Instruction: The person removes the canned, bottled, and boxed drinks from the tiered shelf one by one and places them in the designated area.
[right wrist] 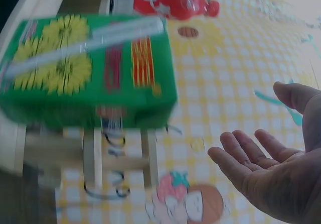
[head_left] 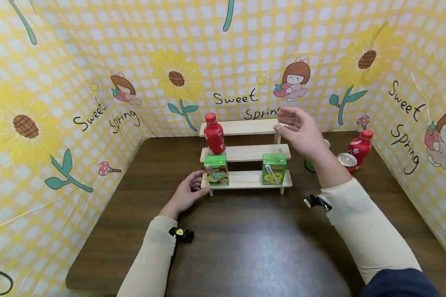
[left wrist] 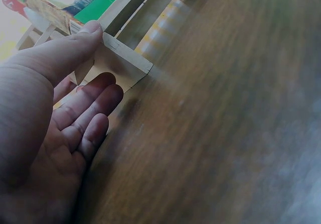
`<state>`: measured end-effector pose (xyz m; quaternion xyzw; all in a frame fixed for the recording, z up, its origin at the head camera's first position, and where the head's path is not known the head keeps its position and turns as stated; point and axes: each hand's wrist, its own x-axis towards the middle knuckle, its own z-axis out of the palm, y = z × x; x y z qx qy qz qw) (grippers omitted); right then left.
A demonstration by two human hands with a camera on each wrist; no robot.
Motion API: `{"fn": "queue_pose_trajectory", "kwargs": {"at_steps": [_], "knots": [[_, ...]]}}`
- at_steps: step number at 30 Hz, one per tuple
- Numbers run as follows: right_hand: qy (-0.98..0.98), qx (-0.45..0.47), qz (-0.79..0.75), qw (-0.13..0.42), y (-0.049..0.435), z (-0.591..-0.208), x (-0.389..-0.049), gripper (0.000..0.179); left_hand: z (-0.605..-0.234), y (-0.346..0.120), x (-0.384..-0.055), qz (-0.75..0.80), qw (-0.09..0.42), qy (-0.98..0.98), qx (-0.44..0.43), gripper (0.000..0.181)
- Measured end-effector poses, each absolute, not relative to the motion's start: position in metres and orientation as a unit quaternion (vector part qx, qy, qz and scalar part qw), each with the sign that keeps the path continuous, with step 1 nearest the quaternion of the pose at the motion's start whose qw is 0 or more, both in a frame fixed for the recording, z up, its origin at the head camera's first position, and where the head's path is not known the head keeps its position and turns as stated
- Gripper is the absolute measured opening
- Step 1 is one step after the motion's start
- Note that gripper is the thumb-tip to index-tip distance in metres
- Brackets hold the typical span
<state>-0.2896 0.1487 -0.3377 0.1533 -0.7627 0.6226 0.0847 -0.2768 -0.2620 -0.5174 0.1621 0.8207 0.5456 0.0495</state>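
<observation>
Shelf, left hand gripping its edge; gap between green cartons.

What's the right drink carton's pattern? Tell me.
Drink carton: yellow flowers on green, clearest in right wrist view.

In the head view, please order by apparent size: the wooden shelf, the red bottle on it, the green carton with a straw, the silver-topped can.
1. Wooden shelf, clearly largest.
2. Red bottle and green carton: too alike to rank; the bottle looks taller, the carton wider.
3. Silver-topped can, smallest, partly hidden.
</observation>
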Motion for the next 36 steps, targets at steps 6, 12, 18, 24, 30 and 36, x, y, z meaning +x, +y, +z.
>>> {"fn": "queue_pose_trajectory", "kwargs": {"at_steps": [6,12,18,24,30,36], "knots": [[-0.775,0.176,0.605,0.045,0.115,-0.336,-0.3,0.06,-0.533,-0.267,-0.284,0.546,0.043,0.821,0.159,0.066],[-0.795,0.187,0.577,0.017,0.087,-0.333,-0.309,0.062,-0.531,-0.267,-0.284,0.541,0.047,0.823,0.167,0.069],[-0.807,0.182,0.562,-0.003,0.059,-0.333,-0.317,0.067,-0.528,-0.268,-0.287,0.535,0.057,0.826,0.166,0.067],[-0.789,0.189,0.584,-0.022,0.036,-0.335,-0.321,0.067,-0.53,-0.268,-0.287,0.535,0.052,0.826,0.171,0.068],[-0.789,0.174,0.589,-0.022,0.018,-0.338,-0.329,0.067,-0.531,-0.268,-0.285,0.54,0.042,0.822,0.173,0.068],[-0.798,0.167,0.579,-0.031,0.004,-0.34,-0.333,0.068,-0.529,-0.268,-0.283,0.543,0.043,0.822,0.168,0.065]]}}
